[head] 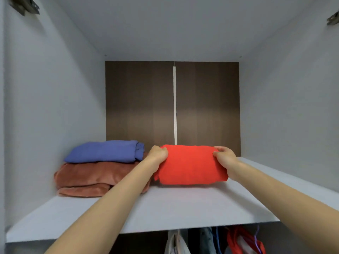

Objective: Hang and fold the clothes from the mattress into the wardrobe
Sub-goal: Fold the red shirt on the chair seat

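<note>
Wardrobe (45, 107), open and seen from the front, with pale grey side walls and ceiling. Across it, a wide pale shelf (174, 208). At the back, a dark brown wood-grain panel (139, 99), divided in the middle by a thin white strip (174, 103).

On the left part of the shelf, a rust-brown folded garment (86, 178), plush, lying flat near the left wall. Just to the right of it, about the middle of the shelf and toward the back, the red folded garment (190, 165). Thick and rounded, with its lower edge seemingly down on the shelf and its left end close beside the rust-brown one. On top of the rust-brown one, a blue folded garment (104, 151), its fold turned to the right.

Below the front edge of the shelf, hanging clothes (176, 242) in grey and red, only the tops visible.

Left hand (158, 154) at the left end of the red folded garment, fingers curled and gripping the cloth. Right hand (224, 155) at the right end, fingers bent over the upper edge, thumb at the front, pinching the cloth.

High in each upper corner, a metal hinge (25, 5), blurred.
</note>
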`<state>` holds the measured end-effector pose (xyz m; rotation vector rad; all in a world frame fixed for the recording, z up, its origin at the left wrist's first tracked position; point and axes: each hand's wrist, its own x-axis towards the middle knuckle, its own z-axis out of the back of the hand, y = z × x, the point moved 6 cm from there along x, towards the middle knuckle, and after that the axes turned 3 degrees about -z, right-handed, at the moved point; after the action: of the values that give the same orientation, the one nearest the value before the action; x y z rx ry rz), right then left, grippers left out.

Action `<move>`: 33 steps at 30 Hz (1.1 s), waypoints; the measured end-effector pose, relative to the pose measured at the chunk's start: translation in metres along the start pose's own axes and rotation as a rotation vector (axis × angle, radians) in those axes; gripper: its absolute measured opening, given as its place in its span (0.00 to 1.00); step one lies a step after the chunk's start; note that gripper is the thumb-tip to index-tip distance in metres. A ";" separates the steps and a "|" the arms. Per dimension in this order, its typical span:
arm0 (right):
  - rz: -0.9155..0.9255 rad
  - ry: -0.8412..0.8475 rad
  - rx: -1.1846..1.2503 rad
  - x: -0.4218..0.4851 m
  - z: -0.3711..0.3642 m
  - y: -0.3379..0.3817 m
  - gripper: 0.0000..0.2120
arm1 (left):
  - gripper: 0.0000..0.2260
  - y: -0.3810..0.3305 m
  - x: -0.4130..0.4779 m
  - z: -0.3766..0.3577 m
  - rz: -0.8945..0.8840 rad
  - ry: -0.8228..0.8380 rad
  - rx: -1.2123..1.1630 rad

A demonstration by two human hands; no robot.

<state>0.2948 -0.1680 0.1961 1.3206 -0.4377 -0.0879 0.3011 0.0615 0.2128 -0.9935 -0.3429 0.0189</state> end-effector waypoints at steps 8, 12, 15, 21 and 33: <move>0.090 0.141 -0.350 0.026 -0.057 -0.022 0.16 | 0.26 0.015 0.020 -0.051 -0.322 0.318 0.572; 0.299 0.067 -0.751 0.036 -0.055 -0.021 0.19 | 0.31 0.030 0.028 -0.059 -0.282 0.339 0.760; 0.511 0.146 -0.708 0.013 -0.062 -0.007 0.17 | 0.29 0.030 0.026 -0.057 -0.247 0.375 0.747; 0.381 0.374 -0.931 0.001 -0.065 -0.019 0.22 | 0.23 0.027 0.014 -0.049 -0.276 0.331 0.714; 0.267 0.244 -0.509 -0.020 -0.012 0.012 0.18 | 0.18 -0.010 -0.019 -0.028 -0.517 0.004 0.554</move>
<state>0.2788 -0.1478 0.2004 0.7523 -0.3495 0.1744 0.2901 0.0301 0.2017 -0.3385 -0.5475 -0.3408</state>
